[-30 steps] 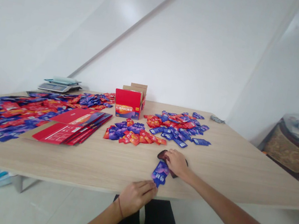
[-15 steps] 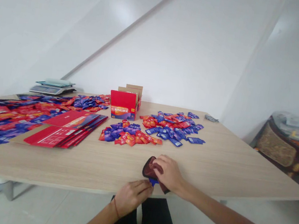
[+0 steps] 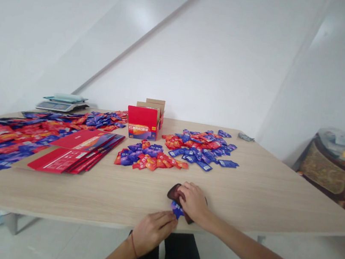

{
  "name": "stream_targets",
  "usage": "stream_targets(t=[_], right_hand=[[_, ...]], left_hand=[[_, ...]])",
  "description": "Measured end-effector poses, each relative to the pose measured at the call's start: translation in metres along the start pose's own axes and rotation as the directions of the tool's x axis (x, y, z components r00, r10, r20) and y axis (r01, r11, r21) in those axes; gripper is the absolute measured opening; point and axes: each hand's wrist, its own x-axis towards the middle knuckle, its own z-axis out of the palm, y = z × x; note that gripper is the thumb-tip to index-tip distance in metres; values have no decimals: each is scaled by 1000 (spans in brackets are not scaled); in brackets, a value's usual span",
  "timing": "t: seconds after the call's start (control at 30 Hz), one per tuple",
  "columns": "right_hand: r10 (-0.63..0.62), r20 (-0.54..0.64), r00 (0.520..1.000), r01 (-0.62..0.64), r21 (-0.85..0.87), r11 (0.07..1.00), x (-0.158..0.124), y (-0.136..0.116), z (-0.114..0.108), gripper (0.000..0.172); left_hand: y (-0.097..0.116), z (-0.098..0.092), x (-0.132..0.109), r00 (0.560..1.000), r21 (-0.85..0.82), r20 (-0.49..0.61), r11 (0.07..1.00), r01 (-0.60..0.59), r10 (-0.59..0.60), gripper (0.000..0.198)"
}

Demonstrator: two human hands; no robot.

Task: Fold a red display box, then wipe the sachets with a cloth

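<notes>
Near the front edge of the table, my left hand (image 3: 156, 227) is closed, its fingertips pinching the end of a small blue sachet (image 3: 176, 209). My right hand (image 3: 193, 202) lies just above and to the right, fingers bent over a dark brown cloth (image 3: 174, 193) with a black edge. Part of the sachet is under the cloth and the right fingers, so its far end is hidden. Beyond the hands lies a small pile of red and blue sachets (image 3: 147, 157); a larger pile (image 3: 200, 146) of them is farther back to the right.
A red carton (image 3: 142, 123) stands upright with its flaps up. Flattened red cartons (image 3: 75, 149) lie stacked at left, beside a wide spread of sachets (image 3: 6, 135). A scale (image 3: 61, 106) sits at the back left. A grey crumpled piece (image 3: 246, 137) lies at the far right.
More of the blue sachet shows between the hands now. The right hand and the cloth have shifted slightly. The left hand keeps its pinch.
</notes>
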Motion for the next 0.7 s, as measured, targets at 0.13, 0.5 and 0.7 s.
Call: stream_targets(t=[0.13,0.5,0.7], right_hand=[[115,-43,992,-114,19,993,13,20,4,19],[232,-155,960,-217,105,971,27,74,-6,18],[269,-315,910,-255,88,963,-15,140,-33,19]], left_hand=[[1,-1,1,1000,12,-3,1000,-1,1,19],[1,-5,6,1000,-7,-3,1000,-5,5,18],[0,-7,9,1000,-18,-20,1000,-7,7,19]])
